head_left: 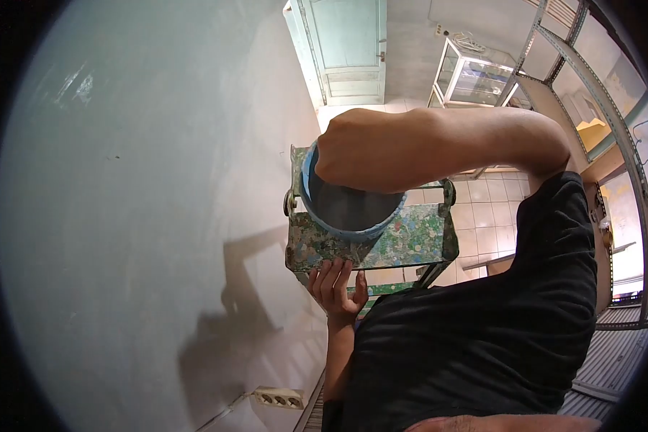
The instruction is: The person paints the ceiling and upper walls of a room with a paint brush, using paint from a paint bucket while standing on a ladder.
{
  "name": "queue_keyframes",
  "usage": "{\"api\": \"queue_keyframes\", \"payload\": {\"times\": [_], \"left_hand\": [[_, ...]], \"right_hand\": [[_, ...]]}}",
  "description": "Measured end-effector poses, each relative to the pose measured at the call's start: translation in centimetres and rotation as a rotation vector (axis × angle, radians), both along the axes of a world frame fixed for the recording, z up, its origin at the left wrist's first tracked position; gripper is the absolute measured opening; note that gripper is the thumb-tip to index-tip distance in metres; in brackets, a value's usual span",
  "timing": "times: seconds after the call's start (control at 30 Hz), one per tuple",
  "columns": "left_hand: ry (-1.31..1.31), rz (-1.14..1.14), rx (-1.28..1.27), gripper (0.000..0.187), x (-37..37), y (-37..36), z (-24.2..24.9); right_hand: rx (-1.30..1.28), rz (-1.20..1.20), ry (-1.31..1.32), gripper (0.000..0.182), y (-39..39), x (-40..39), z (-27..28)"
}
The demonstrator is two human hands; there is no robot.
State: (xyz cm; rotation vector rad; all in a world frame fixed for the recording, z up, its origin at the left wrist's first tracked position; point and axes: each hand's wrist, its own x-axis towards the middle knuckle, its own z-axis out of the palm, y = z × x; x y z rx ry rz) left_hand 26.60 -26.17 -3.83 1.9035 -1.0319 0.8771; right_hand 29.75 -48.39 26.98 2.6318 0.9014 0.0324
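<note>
A blue bucket (363,235) stands on the paint-spattered green top of a stepladder (417,237), and its inside looks dark grey. Over the bucket's far left rim is my right hand (347,147), bent into a fist with the knuckles up. Its fingers are turned away from view, so whatever they grip is hidden. My left hand (337,288) rests against the near edge of the ladder top, just below the bucket, fingers stretched out and thumb apart, with nothing in it.
A pale wall (151,165) rises close on the left, with a socket strip (279,397) low down. Behind the ladder are a light-blue door (349,47) and a glass cabinet (479,79). Metal shelving (597,68) stands on the right, above a tiled floor (486,209).
</note>
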Motion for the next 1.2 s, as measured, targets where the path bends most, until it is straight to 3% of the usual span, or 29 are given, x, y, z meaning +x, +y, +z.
{"api": "queue_keyframes", "payload": {"times": [0.23, 0.37, 0.43, 0.47, 0.53, 0.57, 0.63, 0.67, 0.73, 0.97, 1.03, 1.13, 1.2], "left_hand": [[-0.003, 0.006, -0.004, 0.031, 0.0, 0.0, 0.0], [0.005, -0.029, 0.019, 0.03, 0.0, 0.1, 0.0], [0.004, -0.034, 0.017, 0.031, 0.0, 0.2, -0.2], [0.007, -0.038, 0.017, 0.033, 0.0, 0.2, -0.2], [0.01, -0.033, 0.005, 0.035, 0.1, 0.2, 0.1], [0.015, -0.031, -0.002, 0.038, 0.0, 0.2, 0.3], [0.012, -0.029, -0.002, 0.039, 0.0, 0.2, 0.3], [0.008, -0.027, -0.001, 0.04, 0.0, 0.1, 0.3], [0.016, -0.023, 0.004, 0.041, -0.1, 0.2, 0.7], [0.049, -0.048, -0.015, 0.045, -0.2, 0.1, 0.4], [0.046, -0.046, -0.015, 0.045, -0.3, 0.2, 0.5], [0.042, -0.046, -0.022, 0.044, -0.2, 0.1, 0.2], [0.04, -0.048, -0.023, 0.044, -0.2, 0.2, 0.3]], "right_hand": [[0.067, -0.112, 0.061, 0.01, -0.2, -0.8, 2.7], [0.165, -0.067, -0.115, 0.013, -0.2, -1.8, 3.9], [0.158, -0.208, 0.208, 0.016, 0.9, -1.8, 5.0], [0.155, -0.206, 0.205, 0.016, 0.7, -1.7, 4.4], [0.068, -0.05, -0.095, 0.019, 0.7, -1.3, 3.4], [0.066, -0.047, -0.093, 0.019, 0.5, -1.0, 3.6], [0.018, -0.324, 0.389, 0.019, 1.7, -0.5, 6.1], [0.014, -0.319, 0.386, 0.019, 1.3, -0.4, 5.6], [0.154, -0.124, 0.067, 0.019, 0.2, -0.6, 3.8], [0.171, -0.073, -0.019, 0.018, 0.7, -1.4, 3.0], [0.228, -0.133, -0.007, 0.029, 0.8, -1.7, 3.2], [0.252, -0.183, 0.036, 0.019, 0.3, -1.7, 3.3], [0.258, -0.27, 0.092, 0.022, 0.4, -1.9, 3.8]]}}
